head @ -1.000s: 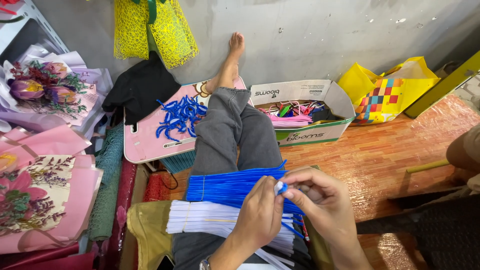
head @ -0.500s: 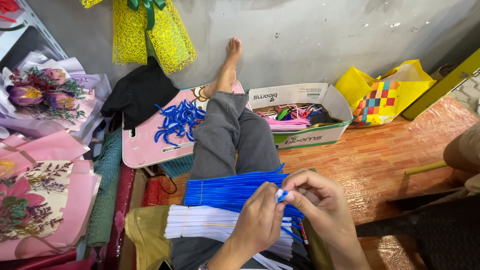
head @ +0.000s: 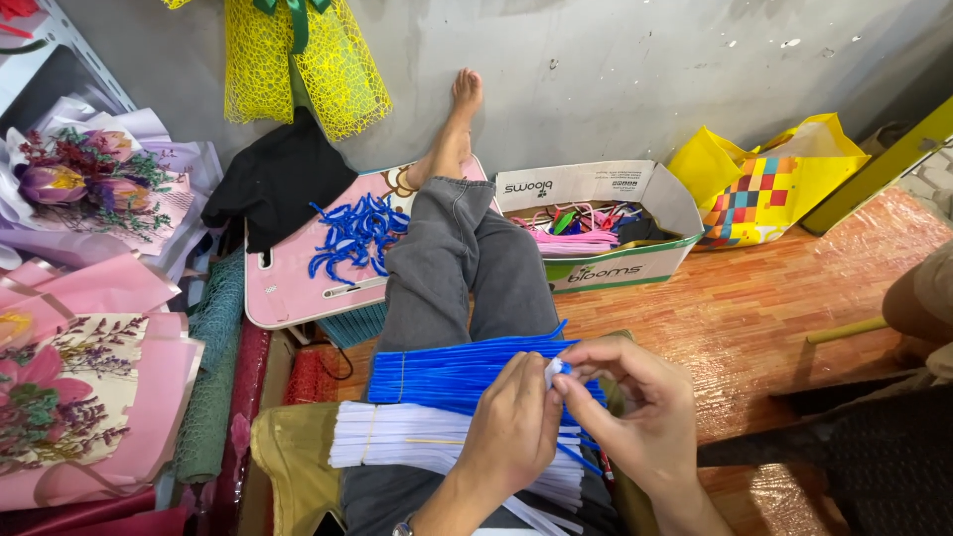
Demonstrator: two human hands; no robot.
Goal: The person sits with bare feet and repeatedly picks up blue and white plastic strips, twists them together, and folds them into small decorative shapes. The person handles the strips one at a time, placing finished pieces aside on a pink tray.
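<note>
I sit on the floor with my legs in grey trousers (head: 467, 268) stretched out. Across my lap lie a bundle of blue pipe cleaners (head: 447, 372) and a bundle of white ones (head: 397, 447). My left hand (head: 516, 432) and my right hand (head: 640, 407) meet above them, fingertips pinching a small blue and white twisted piece (head: 556, 369) between them. A thin blue stem trails down from it.
A pink tray (head: 288, 283) with several bent blue pieces (head: 352, 238) lies left of my legs. A cardboard box (head: 606, 223) of coloured stems stands at the right, then a yellow bag (head: 754, 189). Wrapped bouquets (head: 69, 397) fill the left. Another person's knee (head: 923, 298) shows at the right edge.
My hands have stayed over the bundles, with the fingers working the small piece slightly upward and closer together. Nothing else has moved.
</note>
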